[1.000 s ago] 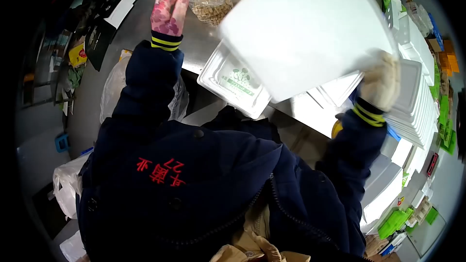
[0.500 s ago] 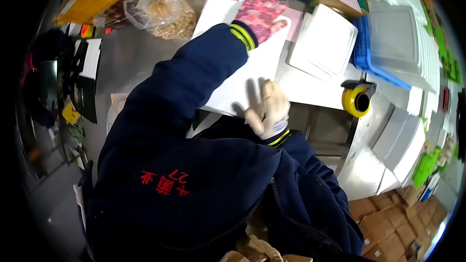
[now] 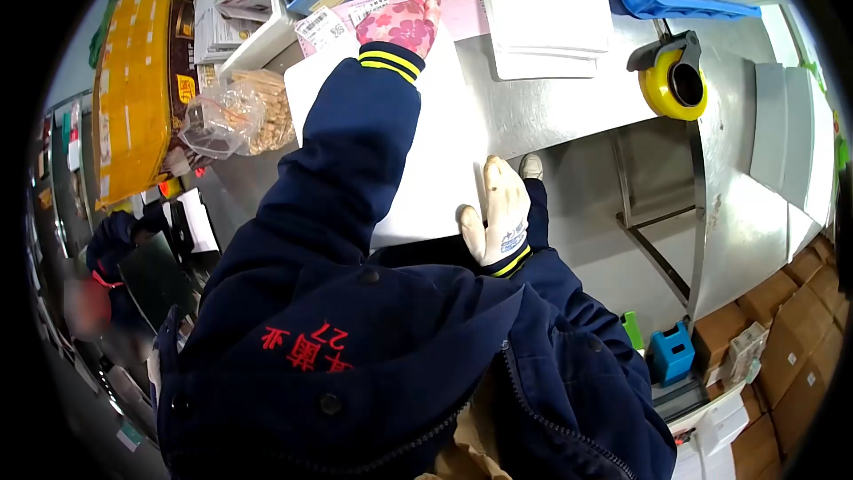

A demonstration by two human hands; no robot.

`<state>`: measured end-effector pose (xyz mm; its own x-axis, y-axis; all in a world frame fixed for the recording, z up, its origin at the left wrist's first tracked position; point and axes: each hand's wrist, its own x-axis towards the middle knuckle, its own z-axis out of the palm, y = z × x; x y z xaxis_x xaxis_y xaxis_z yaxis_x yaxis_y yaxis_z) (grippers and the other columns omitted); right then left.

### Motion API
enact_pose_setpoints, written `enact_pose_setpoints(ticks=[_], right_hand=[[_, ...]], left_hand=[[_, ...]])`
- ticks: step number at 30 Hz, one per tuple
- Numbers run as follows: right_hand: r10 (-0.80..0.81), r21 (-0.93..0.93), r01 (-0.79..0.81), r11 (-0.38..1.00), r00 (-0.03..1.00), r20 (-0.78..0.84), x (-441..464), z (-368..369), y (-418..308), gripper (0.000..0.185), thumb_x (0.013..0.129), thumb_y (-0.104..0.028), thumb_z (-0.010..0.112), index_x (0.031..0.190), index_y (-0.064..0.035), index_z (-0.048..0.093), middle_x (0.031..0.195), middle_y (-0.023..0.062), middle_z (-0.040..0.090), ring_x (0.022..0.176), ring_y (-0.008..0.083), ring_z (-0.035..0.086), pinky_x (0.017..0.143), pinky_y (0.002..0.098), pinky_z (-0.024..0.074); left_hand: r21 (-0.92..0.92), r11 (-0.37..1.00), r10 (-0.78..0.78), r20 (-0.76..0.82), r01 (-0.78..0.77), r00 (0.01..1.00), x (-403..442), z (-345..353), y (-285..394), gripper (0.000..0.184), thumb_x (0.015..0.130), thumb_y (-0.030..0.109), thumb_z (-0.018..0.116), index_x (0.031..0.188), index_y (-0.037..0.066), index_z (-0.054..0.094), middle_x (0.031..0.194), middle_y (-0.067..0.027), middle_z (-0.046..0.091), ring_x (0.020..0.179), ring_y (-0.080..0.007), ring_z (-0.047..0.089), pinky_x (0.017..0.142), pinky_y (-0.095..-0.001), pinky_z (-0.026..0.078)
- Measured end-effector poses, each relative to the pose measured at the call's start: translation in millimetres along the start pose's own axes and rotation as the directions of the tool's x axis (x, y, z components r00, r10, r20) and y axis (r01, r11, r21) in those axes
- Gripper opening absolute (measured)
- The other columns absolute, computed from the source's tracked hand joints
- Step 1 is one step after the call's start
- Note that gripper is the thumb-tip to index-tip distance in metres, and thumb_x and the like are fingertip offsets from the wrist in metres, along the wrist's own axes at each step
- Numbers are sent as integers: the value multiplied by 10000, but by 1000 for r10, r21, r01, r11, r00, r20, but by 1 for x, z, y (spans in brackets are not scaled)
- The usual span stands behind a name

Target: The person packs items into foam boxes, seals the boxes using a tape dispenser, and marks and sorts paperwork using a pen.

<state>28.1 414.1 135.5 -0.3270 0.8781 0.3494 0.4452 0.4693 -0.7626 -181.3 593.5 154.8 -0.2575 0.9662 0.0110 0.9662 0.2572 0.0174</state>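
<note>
My left hand, in a pink floral glove, reaches to the far end of a white flat sheet on the metal table. Its thumb is stretched out, but its other fingers bend out of sight, so their grip is unclear. Pink printed slips lie beside and beyond this hand. At the near right edge of the sheet is my right hand, in a cream glove. Its fingers are straight and its thumb is apart, with nothing held. My left sleeve covers part of the sheet.
White flat trays or lids are stacked at the back. A yellow tape dispenser stands near the table's right edge. To the left are a clear bag of light brown pieces and a yellow-taped carton. Another person is at far left.
The view has shifted, showing more floor at the right and more of the left side. My left hand's fingers were spread before; now they are mostly hidden. My right hand stays by the sheet.
</note>
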Motion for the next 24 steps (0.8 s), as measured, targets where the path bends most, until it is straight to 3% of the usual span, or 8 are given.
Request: enact_pose_setpoints(ticks=[4, 6, 8, 12, 18, 20, 22, 24], right_hand=[[8, -25, -7, 1000, 998, 55, 6, -10, 2, 562, 678, -134, 561, 1158, 120, 414, 1071, 273, 490, 936, 417, 499, 854, 460, 400], [-30, 125, 43, 991, 994, -109, -7, 9, 9, 550, 688, -122, 555, 1161, 119, 411, 1070, 271, 492, 940, 422, 498, 855, 448, 399], [119, 139, -130, 982, 990, 82, 1, 0, -7, 554, 691, -128, 551, 1166, 119, 409, 1110, 277, 480, 981, 426, 486, 876, 446, 390], [196, 198, -199, 960, 980, 35, -10, 20, -3, 580, 660, -94, 547, 1174, 136, 407, 1202, 311, 431, 1074, 437, 452, 932, 445, 362], [95, 192, -91, 977, 995, -9, -5, 24, 7, 526, 679, -25, 497, 1155, 175, 400, 1171, 337, 442, 1028, 453, 483, 908, 461, 385], [83, 233, -73, 970, 996, -32, -8, 25, 9, 519, 701, -37, 488, 1168, 171, 396, 1185, 332, 435, 1048, 449, 471, 924, 455, 373], [139, 273, -132, 953, 990, -4, -10, 24, 11, 512, 730, -56, 471, 1184, 166, 389, 1202, 324, 427, 1074, 442, 455, 945, 450, 355], [118, 306, -103, 946, 993, -29, -14, 30, 15, 511, 753, -79, 462, 1198, 159, 381, 1215, 317, 420, 1100, 435, 436, 963, 444, 337]], left_hand=[[168, 977, 140, -37, -132, 989, -4, 0, -2, 487, 921, 417, 295, 862, 92, 652, 751, -129, 646, 702, -289, 621, 644, -409, 489], [75, 993, 93, 18, -94, 996, -5, 6, -4, 501, 922, 429, 294, 842, 89, 652, 731, -134, 641, 691, -288, 620, 638, -409, 487], [32, 999, 38, 76, -41, 996, 0, -5, 7, 530, 921, 446, 278, 829, 86, 656, 740, -137, 642, 702, -296, 617, 645, -413, 480], [0, 1000, 7, 50, -7, 999, 8, 0, 6, 555, 916, 480, 274, 829, 94, 663, 759, -138, 643, 721, -306, 614, 670, -412, 475], [-30, 997, -70, 100, 73, 993, 19, 1, 2, 591, 898, 537, 270, 823, 115, 678, 768, -115, 655, 723, -285, 622, 683, -396, 469], [-26, 998, -55, 115, 58, 992, 15, 1, 0, 584, 898, 537, 275, 843, 115, 674, 768, -125, 651, 719, -280, 621, 689, -399, 469], [45, 991, 126, -28, -125, 992, 12, -1, 2, 551, 919, 473, 285, 826, 70, 649, 712, -136, 636, 673, -295, 614, 632, -399, 481], [50, 993, 106, 41, -108, 994, 11, -5, 6, 543, 921, 471, 280, 852, 66, 636, 722, -139, 636, 678, -295, 615, 640, -400, 484]])
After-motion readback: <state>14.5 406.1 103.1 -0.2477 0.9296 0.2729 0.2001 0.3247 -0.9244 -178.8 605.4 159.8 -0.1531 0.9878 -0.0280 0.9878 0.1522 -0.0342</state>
